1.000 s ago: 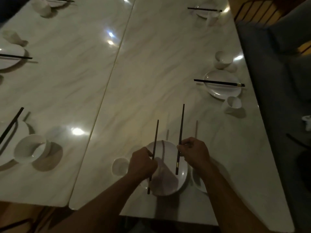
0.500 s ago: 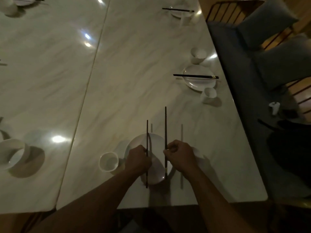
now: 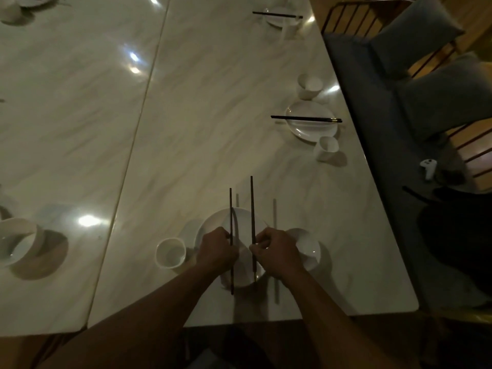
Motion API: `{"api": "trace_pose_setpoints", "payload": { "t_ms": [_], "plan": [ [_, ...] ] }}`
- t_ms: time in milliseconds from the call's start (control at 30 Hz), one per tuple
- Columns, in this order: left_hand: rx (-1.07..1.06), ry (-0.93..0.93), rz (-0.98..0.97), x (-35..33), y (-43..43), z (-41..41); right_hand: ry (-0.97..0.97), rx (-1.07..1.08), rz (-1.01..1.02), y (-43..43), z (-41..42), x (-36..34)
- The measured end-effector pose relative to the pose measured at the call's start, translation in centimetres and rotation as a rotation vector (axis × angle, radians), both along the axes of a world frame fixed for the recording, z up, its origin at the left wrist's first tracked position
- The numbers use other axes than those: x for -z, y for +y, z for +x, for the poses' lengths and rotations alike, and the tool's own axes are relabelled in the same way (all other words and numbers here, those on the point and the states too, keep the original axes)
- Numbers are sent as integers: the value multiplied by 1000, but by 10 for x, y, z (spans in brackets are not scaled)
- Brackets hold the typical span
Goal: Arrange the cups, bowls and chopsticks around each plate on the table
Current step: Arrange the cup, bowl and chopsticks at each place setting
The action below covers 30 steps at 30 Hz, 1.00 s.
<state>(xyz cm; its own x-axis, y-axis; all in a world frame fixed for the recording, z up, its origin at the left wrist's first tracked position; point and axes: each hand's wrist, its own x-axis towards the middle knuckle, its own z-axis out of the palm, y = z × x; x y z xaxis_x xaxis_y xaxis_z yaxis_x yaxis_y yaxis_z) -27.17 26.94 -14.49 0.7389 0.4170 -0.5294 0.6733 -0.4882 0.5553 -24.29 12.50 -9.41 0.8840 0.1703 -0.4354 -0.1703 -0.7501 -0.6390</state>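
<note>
Left hand (image 3: 217, 250): fingers clamped on the left chopstick (image 3: 230, 209), a thin, dark, straight stick over the near plate's left half.
Right hand (image 3: 275, 253): fingers pinching the right chopstick (image 3: 251, 203), its twin, over the near plate's middle.
Near plate (image 3: 241, 221): round, white, glossy; its near rim is hidden under both hands.
Cup (image 3: 170, 253): small white cylinder, just left of the near plate.
Bowl (image 3: 308, 249): white, shallow, just right of the near plate, partly behind the right hand.
Surface (image 3: 213, 129): pale veined marble, shiny.
Far plate (image 3: 310, 130): beyond the near plate, rightward; a dark pair of chopsticks (image 3: 306, 119) lies across it.
</note>
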Motion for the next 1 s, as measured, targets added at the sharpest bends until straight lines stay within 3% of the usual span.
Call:
{"api": "trace_pose_setpoints", "payload": {
  "t_ms": [333,700,1000],
  "plan": [
    [-16,-95,40,-3,10,-5,29,-105,-85,17,-6,14],
    [53,-365,237,-39,75,-11,112,-69,-136,36,-13,32],
    [49,-321,244,-40,95,-23,74,-21,-135,38,-15,39]
  ]
}}
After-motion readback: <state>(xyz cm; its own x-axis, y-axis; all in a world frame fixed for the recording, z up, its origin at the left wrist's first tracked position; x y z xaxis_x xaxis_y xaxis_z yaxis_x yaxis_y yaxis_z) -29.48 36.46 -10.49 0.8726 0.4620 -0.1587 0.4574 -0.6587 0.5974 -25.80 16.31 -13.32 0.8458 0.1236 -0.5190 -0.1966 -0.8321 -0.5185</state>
